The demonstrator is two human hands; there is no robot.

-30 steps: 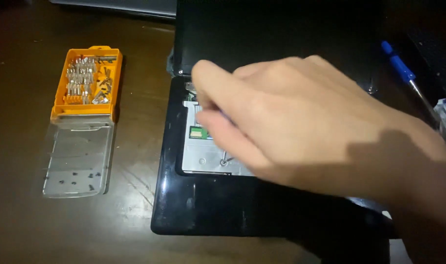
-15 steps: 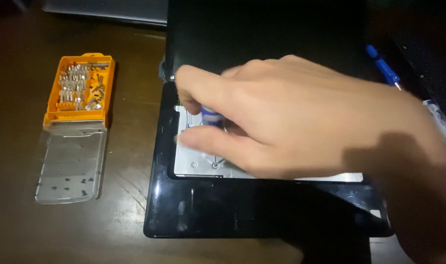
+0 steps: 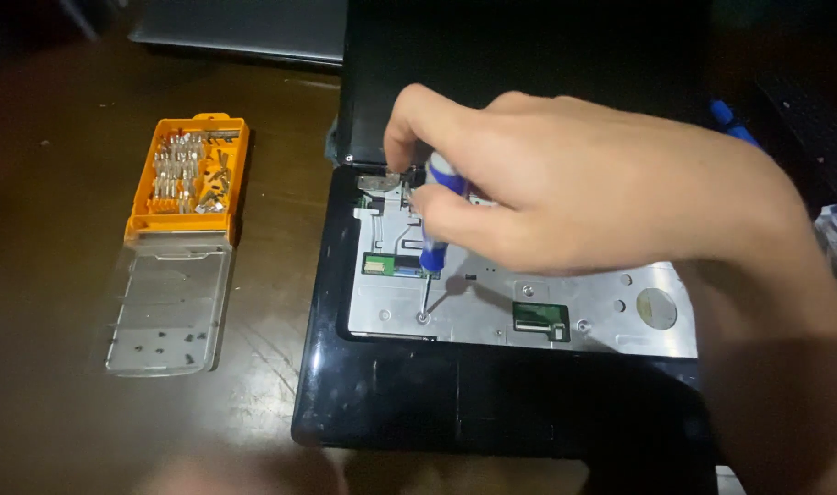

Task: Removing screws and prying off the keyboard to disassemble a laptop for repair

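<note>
Right hand (image 3: 574,188) pinches small blue-handled screwdriver (image 3: 437,215) near upright, tip seated in screw (image 3: 422,318) at lower left of bare metal plate (image 3: 492,312) inside opened laptop (image 3: 455,403), mid counter (image 3: 61,431). Upright hold keeps tip square in screw. Left hand out of view. Orange bit case (image 3: 189,174), clear lid (image 3: 166,312) open, lies near counter's left edge. Wrist shades plate's right part.

orange bit case (image 3: 189,174) lies open on the brown wooden table (image 3: 52,275), left of the laptop, full of metal bits. its clear lid (image 3: 162,313) is flipped toward the camera with small dark screws on it. grey flat device (image 3: 244,27) at top edge. second blue tool (image 3: 732,123) far right.
</note>
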